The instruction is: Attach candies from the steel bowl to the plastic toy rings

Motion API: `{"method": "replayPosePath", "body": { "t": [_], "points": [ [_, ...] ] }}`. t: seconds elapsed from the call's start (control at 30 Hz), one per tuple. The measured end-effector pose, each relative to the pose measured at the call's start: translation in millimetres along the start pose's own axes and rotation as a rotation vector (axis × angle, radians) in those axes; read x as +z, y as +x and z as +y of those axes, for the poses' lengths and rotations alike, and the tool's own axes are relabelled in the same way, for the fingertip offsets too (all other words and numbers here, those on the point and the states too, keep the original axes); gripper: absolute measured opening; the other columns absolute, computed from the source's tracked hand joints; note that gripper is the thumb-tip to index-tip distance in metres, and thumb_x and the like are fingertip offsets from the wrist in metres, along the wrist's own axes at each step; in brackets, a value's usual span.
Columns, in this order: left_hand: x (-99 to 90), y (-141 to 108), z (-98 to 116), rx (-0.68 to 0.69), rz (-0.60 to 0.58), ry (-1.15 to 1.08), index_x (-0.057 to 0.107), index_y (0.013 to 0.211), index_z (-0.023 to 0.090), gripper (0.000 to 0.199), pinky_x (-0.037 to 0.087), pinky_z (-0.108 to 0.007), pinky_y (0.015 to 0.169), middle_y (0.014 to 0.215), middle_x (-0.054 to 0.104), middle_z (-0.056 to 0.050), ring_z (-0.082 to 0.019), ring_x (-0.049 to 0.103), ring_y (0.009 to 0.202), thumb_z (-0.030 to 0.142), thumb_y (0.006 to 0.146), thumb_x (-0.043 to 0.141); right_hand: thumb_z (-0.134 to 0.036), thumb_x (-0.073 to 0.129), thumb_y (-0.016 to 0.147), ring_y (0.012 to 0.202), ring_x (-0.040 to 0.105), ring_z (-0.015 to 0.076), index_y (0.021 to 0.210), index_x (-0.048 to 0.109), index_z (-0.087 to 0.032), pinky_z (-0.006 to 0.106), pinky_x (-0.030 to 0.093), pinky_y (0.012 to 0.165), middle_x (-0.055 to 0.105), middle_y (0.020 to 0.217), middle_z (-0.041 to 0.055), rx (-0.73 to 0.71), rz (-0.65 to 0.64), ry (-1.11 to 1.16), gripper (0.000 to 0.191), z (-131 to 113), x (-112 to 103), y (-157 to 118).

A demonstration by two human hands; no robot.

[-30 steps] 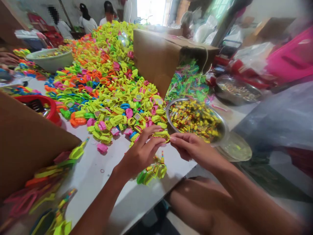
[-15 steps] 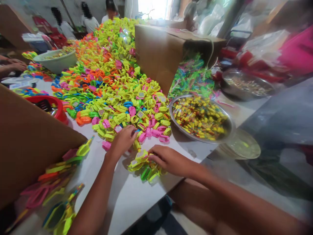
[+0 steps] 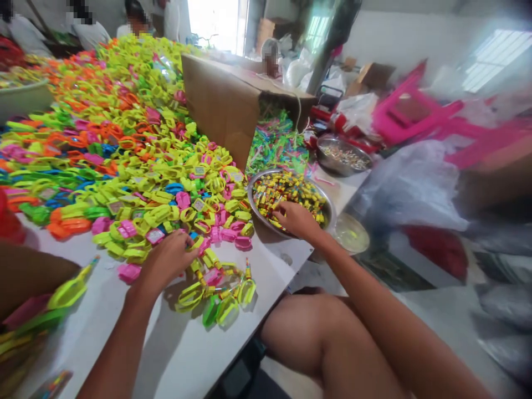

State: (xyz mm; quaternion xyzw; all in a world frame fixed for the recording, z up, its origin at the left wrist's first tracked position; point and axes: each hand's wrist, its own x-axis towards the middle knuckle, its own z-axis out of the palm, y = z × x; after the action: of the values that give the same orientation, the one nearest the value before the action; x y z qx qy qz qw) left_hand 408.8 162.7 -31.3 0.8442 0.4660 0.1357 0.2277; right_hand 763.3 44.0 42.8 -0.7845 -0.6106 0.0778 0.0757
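My left hand is at the front edge of a big heap of plastic rings, mostly yellow with pink, orange, green and blue. Its fingers are curled together, and what they hold is too small to make out. My right hand reaches over a metal bowl full of small yellow and red wrapped pieces, its fingertips bent down among them. Between my arms, a small cluster of yellow, green and pink rings with wrapped pieces lies on the white table.
A cardboard box on its side holds green and blue wrappers. Behind it stands another metal bowl. A clear round container sits beyond the table's right edge. People are at the back left.
The view has turned to the right. My right hand has left the small ring cluster and moved to the metal bowl. The cluster now lies spread out on the table.
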Motion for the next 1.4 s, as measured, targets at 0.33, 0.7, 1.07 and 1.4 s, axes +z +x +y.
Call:
{"method": "replayPosePath", "body": {
  "t": [0.33,0.7,1.07,1.4],
  "points": [
    [-27.3,-5.8,22.1,-0.015,0.001,-0.456,0.076,0.073,0.02,0.037,0.04,-0.03,0.069,0.077,0.065,-0.002,-0.02,0.059,0.074,0.055,0.083,0.077,-0.043,0.068,0.103,0.087,0.072,0.0197,0.102,0.077,-0.013,0.035,0.055,0.084,0.078,0.101,0.0096,0.05,-0.288,-0.117,0.031,29.6,25.5,27.6],
    [-22.1,-5.1,29.1,-0.173,0.104,-1.103,0.074,0.088,0.015,0.042,0.034,-0.022,0.05,0.061,0.055,0.004,-0.008,0.045,0.052,0.054,0.078,0.089,-0.033,0.053,0.103,0.099,0.076,0.0395,0.135,0.064,-0.007,0.039,0.051,0.077,0.078,0.111,0.0264,0.076,-0.066,-0.269,0.042,21.4,5.7,9.3],
    [-31.6,-9.7,57.8,-0.269,0.219,-1.523,0.059,0.082,0.018,0.055,0.028,-0.014,0.037,0.055,0.049,0.012,-0.001,0.038,0.038,0.048,0.062,0.101,-0.039,0.031,0.116,0.111,0.066,0.0265,0.13,0.058,-0.017,0.037,0.051,0.096,0.069,0.122,0.0151,-0.248,0.118,0.229,0.037,-38.3,-6.8,-33.0],
    [-22.1,-47.2,128.7,-0.068,0.36,-1.669,0.082,0.092,0.019,0.035,0.056,-0.018,0.067,0.076,0.073,0.0,-0.009,0.065,0.067,0.042,0.072,0.1,-0.057,0.044,0.115,0.075,0.049,0.0125,0.1,0.057,-0.022,0.025,0.044,0.068,0.052,0.088,-0.0014,-0.32,-0.209,1.14,0.04,-133.1,-36.9,-89.7]
  ]
}}
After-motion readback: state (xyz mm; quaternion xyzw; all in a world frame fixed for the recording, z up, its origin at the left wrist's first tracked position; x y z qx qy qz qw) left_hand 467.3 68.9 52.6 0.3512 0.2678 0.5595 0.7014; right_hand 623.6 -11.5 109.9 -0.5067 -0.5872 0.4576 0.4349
